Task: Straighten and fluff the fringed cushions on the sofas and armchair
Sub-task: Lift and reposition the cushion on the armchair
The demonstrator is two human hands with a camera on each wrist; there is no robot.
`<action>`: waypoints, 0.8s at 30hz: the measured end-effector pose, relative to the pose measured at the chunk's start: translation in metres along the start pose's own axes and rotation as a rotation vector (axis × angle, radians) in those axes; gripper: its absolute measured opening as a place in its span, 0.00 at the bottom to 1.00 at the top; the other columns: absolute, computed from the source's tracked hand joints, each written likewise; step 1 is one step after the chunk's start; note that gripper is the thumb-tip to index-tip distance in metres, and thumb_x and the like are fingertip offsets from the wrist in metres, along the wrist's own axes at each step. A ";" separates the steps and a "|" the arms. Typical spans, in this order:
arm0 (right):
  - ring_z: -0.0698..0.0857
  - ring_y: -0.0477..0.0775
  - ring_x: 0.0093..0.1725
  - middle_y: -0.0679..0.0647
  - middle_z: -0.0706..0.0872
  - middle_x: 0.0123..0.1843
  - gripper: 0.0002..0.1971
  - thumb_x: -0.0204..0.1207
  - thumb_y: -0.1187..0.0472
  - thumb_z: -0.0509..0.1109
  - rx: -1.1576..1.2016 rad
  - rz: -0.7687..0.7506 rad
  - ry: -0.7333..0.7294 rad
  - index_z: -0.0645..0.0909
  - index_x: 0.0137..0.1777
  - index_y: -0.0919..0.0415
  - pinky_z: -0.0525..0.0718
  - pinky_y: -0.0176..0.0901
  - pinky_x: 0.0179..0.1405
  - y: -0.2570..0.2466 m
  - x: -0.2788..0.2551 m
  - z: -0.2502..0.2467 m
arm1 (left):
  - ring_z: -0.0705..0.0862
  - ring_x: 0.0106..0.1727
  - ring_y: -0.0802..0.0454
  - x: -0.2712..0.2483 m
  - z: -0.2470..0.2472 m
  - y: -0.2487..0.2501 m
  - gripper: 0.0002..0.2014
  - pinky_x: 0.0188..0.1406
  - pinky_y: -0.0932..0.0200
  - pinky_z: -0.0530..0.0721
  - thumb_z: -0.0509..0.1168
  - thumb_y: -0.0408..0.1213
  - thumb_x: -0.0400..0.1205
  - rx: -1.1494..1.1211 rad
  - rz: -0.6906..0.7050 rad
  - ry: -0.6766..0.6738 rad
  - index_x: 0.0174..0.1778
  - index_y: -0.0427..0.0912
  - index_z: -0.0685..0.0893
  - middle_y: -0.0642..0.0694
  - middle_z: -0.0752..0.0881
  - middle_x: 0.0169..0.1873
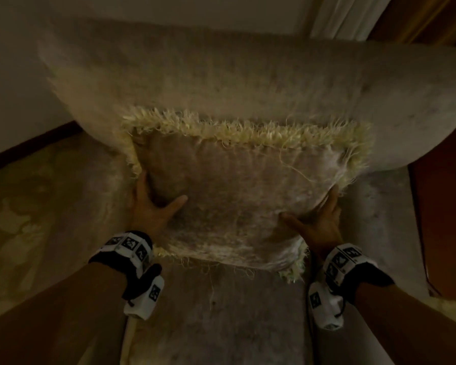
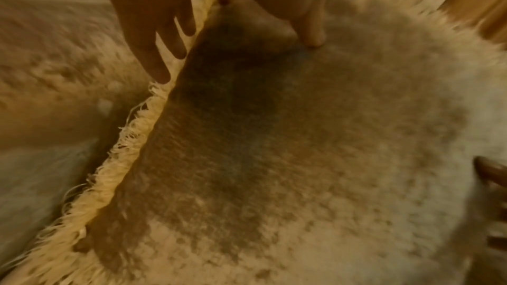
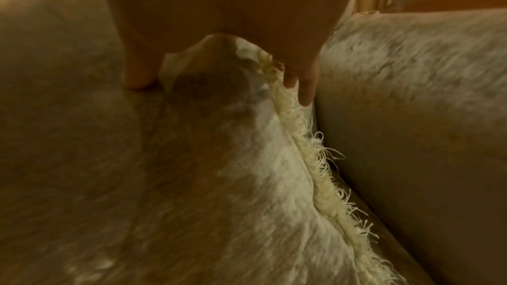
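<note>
A beige velvet cushion [image 1: 237,196] with a cream fringe [image 1: 234,133] stands upright on the armchair seat [image 1: 216,320] and leans against the backrest [image 1: 221,75]. My left hand [image 1: 156,201] grips its left edge, thumb on the front face and fingers behind the fringe. My right hand [image 1: 313,214] grips the right edge the same way. In the left wrist view, the left hand [image 2: 236,36] squeezes a bulge of the cushion [image 2: 301,159]. Seen from the right wrist, my right hand [image 3: 222,86] pinches a fold of the cushion [image 3: 192,181] beside the armrest [image 3: 411,116].
The chair's padded armrests [image 1: 379,219] close in on both sides of the cushion. A patterned carpet [image 1: 16,219] lies to the left, and brown wooden furniture [image 1: 445,206] stands close on the right. A wall and a pale curtain [image 1: 348,17] are behind the chair.
</note>
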State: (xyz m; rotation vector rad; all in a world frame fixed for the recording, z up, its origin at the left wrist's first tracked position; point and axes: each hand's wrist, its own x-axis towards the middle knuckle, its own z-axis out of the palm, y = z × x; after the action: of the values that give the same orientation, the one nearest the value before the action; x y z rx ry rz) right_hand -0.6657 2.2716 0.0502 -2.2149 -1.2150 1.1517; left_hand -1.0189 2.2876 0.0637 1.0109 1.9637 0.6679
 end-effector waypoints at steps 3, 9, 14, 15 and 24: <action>0.59 0.61 0.85 0.52 0.54 0.87 0.74 0.49 0.33 0.87 0.191 -0.087 0.041 0.34 0.84 0.35 0.66 0.74 0.77 0.014 0.019 0.014 | 0.69 0.81 0.42 0.030 0.013 -0.014 0.68 0.76 0.37 0.72 0.81 0.70 0.53 -0.043 0.052 0.007 0.87 0.59 0.51 0.48 0.65 0.84; 0.75 0.45 0.76 0.41 0.70 0.79 0.66 0.59 0.49 0.88 0.354 -0.164 0.003 0.40 0.86 0.44 0.76 0.54 0.73 0.020 0.025 0.022 | 0.71 0.78 0.48 0.046 0.027 -0.025 0.63 0.78 0.49 0.69 0.80 0.57 0.56 -0.081 0.042 -0.002 0.86 0.46 0.58 0.46 0.70 0.81; 0.78 0.39 0.72 0.36 0.74 0.74 0.61 0.57 0.45 0.88 0.352 -0.188 0.004 0.51 0.84 0.41 0.80 0.56 0.71 0.013 0.010 0.012 | 0.74 0.69 0.55 0.032 0.018 -0.022 0.48 0.70 0.57 0.71 0.81 0.47 0.66 -0.126 0.046 -0.003 0.82 0.45 0.68 0.51 0.75 0.74; 0.77 0.34 0.71 0.33 0.75 0.73 0.60 0.58 0.47 0.88 0.346 -0.204 0.007 0.52 0.84 0.43 0.80 0.52 0.70 0.009 0.006 0.008 | 0.74 0.68 0.56 0.028 0.015 -0.023 0.47 0.69 0.58 0.71 0.81 0.47 0.67 -0.135 0.039 -0.003 0.82 0.45 0.69 0.51 0.76 0.74; 0.73 0.46 0.79 0.41 0.71 0.82 0.59 0.57 0.33 0.83 0.089 -0.410 0.009 0.54 0.85 0.37 0.77 0.53 0.74 -0.048 -0.008 -0.036 | 0.77 0.73 0.44 -0.020 0.010 -0.054 0.43 0.75 0.46 0.73 0.78 0.53 0.68 -0.238 -0.131 -0.024 0.80 0.46 0.72 0.47 0.78 0.75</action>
State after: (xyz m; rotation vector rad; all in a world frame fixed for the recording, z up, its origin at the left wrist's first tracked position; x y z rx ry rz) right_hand -0.6648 2.2950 0.1063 -1.7898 -1.4930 1.0037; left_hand -1.0256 2.2429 0.0273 0.7363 1.8592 0.7903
